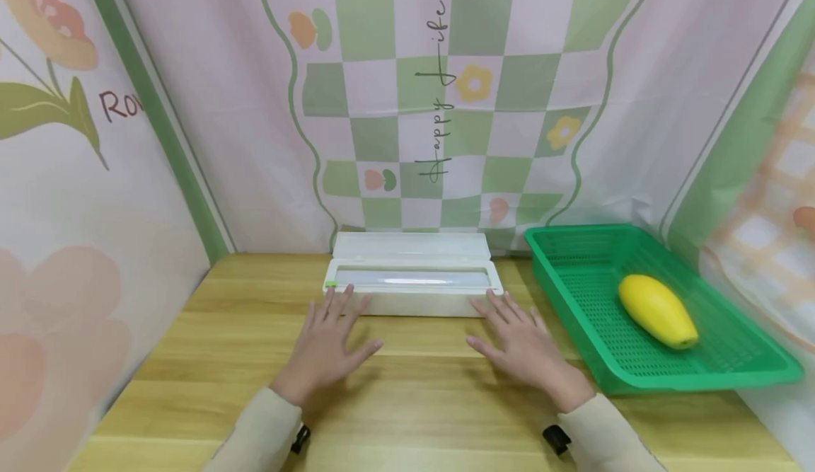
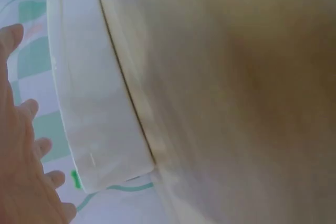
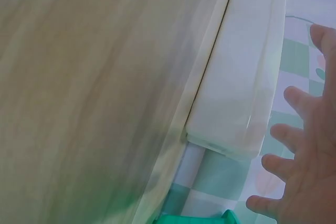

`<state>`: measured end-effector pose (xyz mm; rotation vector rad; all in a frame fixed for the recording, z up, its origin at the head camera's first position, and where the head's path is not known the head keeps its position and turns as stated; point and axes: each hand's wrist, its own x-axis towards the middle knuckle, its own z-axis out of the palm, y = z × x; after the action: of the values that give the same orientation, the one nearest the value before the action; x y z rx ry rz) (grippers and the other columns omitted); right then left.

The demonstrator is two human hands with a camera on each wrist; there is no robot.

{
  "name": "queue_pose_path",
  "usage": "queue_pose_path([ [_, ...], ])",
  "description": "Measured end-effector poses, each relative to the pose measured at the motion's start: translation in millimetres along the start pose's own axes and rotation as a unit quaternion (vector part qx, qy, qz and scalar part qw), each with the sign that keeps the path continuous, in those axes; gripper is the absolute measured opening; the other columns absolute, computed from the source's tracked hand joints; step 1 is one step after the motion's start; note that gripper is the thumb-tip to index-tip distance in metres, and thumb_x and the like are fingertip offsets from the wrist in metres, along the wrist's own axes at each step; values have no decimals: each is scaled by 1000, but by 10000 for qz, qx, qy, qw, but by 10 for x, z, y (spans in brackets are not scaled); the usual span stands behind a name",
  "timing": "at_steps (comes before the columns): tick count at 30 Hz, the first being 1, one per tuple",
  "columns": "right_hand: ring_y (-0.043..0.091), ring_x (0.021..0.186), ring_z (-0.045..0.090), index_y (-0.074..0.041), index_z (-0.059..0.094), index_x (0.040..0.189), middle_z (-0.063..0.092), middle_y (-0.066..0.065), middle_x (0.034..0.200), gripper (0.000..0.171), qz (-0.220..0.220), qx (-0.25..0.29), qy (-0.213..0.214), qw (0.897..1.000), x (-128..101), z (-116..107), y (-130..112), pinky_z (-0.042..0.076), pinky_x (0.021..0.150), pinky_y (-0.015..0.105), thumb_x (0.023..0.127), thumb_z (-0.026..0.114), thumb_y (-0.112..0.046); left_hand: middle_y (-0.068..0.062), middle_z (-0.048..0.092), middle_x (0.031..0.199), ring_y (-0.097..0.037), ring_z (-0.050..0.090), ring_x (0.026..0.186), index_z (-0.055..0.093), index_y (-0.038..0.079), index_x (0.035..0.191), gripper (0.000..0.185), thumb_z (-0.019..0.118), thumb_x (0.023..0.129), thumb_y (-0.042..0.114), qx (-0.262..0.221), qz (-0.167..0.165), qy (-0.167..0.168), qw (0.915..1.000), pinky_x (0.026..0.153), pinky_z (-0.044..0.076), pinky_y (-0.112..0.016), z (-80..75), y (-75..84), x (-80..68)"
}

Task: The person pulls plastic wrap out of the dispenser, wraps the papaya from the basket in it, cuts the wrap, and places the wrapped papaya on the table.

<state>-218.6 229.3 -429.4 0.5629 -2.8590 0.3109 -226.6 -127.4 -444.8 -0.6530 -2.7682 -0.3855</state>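
A long white box [image 1: 407, 305] with its lid [image 1: 410, 246] raised stands at the back of the wooden table. It looks like a cling film dispenser, with a pale shiny strip inside and a small green piece [image 1: 330, 284] at its left end. My left hand [image 1: 326, 348] is spread palm down at the box's left front corner, holding nothing. At the right front corner, my right hand [image 1: 523, 348] is spread in the same way, its fingertips overlapping the box's edge in the head view. Both wrist views show the box's plain front [image 2: 97, 87] beside straight, parted fingers.
A green plastic basket [image 1: 573, 316] stands on the right, with a yellow, elongated fruit or vegetable [image 1: 658, 311] lying in it. Behind the box hangs a checked, printed curtain [image 1: 420, 90]. More printed cloth [image 1: 83, 210] closes off the left side. Bare wood [image 1: 414, 415] shows between the forearms.
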Motion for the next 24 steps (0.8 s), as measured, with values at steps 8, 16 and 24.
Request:
queue_pose_path([
  [8,43,146,23,-20,37,156,25,14,162,69,6,228,64,9997,68,-6,36,17,110,74,100,46,-60,-21,27,160,-48,21,145,31,11,158,83,52,96,63,-266,285,372,9985,115,16,-67,-78,-118,131],
  [16,46,144,27,-10,38,154,31,19,159,69,2,522,234,9984,159,-27,62,23,110,71,102,50,-53,-24,34,156,-44,30,142,32,-1,154,87,65,93,51,-566,264,599,9962,114,25,-63,-169,-253,278],
  [24,47,143,27,-1,42,150,35,23,156,67,-63,807,563,9951,305,12,145,24,110,70,100,59,-43,-24,44,148,-44,43,133,39,-2,150,74,73,89,25,-960,134,866,9915,110,36,-59,-202,-362,395],
])
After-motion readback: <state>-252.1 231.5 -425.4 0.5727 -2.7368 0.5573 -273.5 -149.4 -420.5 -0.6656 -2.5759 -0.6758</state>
